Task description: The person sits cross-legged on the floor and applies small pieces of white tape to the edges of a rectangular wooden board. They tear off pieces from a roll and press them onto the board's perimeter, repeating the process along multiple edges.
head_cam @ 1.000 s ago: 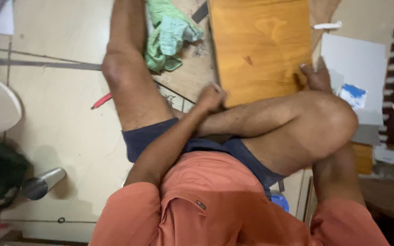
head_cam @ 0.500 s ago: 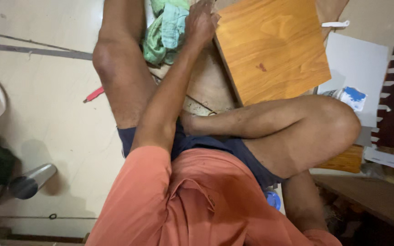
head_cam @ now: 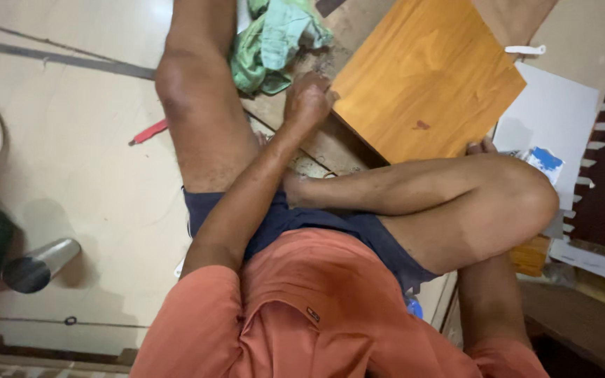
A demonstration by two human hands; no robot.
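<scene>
I see the left hand [head_cam: 307, 100] stretched forward over the floor [head_cam: 85, 175], its fingers [head_cam: 314, 85] curled into a loose fist that rests against the near corner of the wooden board [head_cam: 428, 84]. The knuckles touch the board's edge, but I cannot tell whether the fingers actually pinch it or only press against it, since the back of the hand hides the tips.

The board is a flat orange-brown panel lying tilted on the floor, spreading away to the far right of those fingers. Just to the far left of them, nearly touching, lies a crumpled green cloth [head_cam: 271, 42]. Further left of the fingers, past the outstretched leg, a red pencil-like tool [head_cam: 150, 131] lies on the pale floor.

Of the right hand [head_cam: 482, 147] I see only a few fingertips poking over the bent knee at the board's near right edge; they seem to touch the board, though how far they are spread or closed I cannot tell.

Right of those fingertips lies a white sheet [head_cam: 561, 112], with a small blue and white packet [head_cam: 542, 159] on its near part. Beyond them, past the board's far right corner, a small white strip [head_cam: 524, 50] lies on a brown surface. Well to the near left of the left hand, a shiny metal cylinder [head_cam: 36, 264] lies on the floor.
</scene>
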